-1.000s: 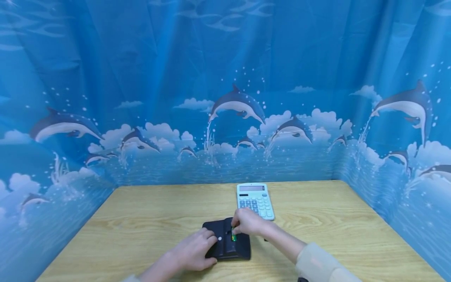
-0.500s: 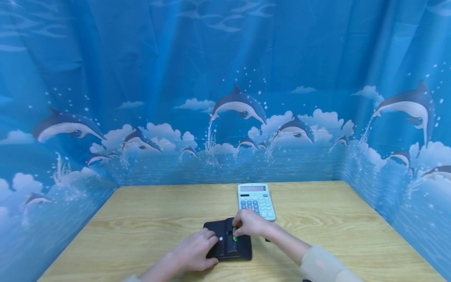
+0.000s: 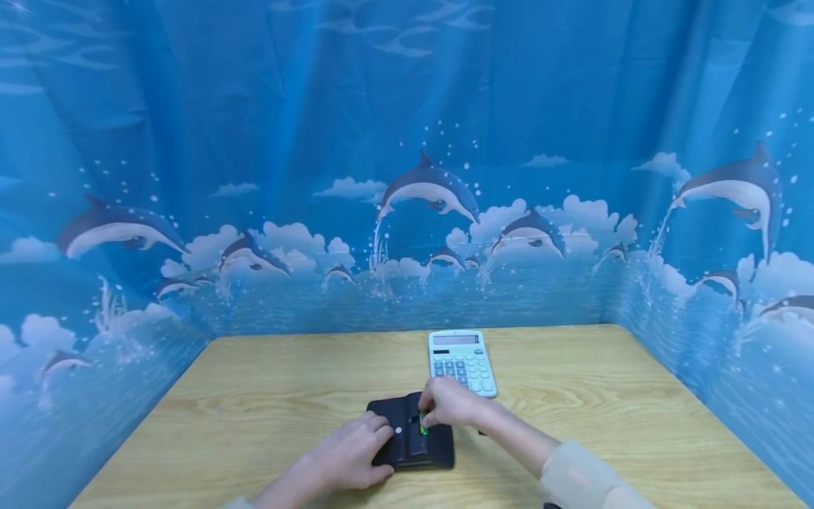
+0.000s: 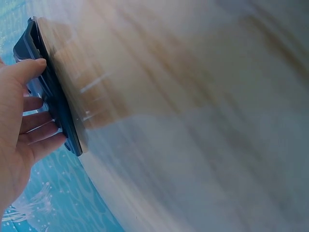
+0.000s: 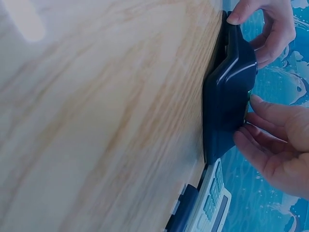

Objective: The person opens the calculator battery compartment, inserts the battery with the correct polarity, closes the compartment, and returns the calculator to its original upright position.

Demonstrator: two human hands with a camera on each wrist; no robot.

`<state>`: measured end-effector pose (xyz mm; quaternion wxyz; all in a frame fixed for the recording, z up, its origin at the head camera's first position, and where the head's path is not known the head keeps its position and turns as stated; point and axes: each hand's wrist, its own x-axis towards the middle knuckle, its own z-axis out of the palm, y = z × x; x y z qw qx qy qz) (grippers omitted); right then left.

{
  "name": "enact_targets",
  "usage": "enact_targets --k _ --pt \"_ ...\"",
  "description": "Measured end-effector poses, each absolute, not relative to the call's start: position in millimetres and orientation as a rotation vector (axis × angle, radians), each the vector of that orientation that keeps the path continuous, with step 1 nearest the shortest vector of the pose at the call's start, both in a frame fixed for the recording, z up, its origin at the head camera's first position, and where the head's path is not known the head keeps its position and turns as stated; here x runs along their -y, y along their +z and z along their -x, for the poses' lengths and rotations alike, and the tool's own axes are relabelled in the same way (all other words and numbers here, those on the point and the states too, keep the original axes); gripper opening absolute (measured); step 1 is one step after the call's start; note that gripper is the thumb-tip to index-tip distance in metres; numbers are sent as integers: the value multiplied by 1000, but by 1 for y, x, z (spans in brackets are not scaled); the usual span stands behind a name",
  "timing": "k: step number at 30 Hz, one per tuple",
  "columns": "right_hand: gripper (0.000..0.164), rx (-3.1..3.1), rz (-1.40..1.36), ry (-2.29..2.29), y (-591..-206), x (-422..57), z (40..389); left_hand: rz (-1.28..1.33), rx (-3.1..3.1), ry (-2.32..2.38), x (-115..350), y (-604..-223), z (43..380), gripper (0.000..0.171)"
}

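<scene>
A flat black device [image 3: 439, 449] lies on the table, with a narrow slot in its upper face and a white dot beside it. My left hand [image 3: 352, 452] grips its left side, thumb at the near edge and fingers over the top, as the left wrist view confirms. In the slot sits a small green battery [image 3: 424, 428], partly hidden by my right hand [image 3: 453, 401]. The thumb and fingertips of that hand pinch at the battery; a green sliver shows by the thumb in the right wrist view. The device's wedge-shaped side [image 5: 229, 92] also shows there.
Behind the right hand, a pale blue calculator [image 3: 463, 357] lies on the wooden table [image 3: 286, 382]. A small dark object [image 5: 183, 208] lies next to it, mostly hidden by the right forearm in the head view. A dolphin-print curtain [image 3: 286, 177] encloses the back and sides.
Hardly anything differs. The right thumb and fingers shift very slightly at the green battery, while the left hand and the black device stay in place.
</scene>
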<state>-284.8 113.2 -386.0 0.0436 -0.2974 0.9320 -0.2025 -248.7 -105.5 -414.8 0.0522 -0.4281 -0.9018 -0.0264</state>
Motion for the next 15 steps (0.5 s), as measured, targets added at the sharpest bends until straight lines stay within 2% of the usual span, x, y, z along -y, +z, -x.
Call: enact_targets --k 15 --pt "19 -2860 966 -569 -382 -113 282 1308 2751 -94 105 -413 248 44"
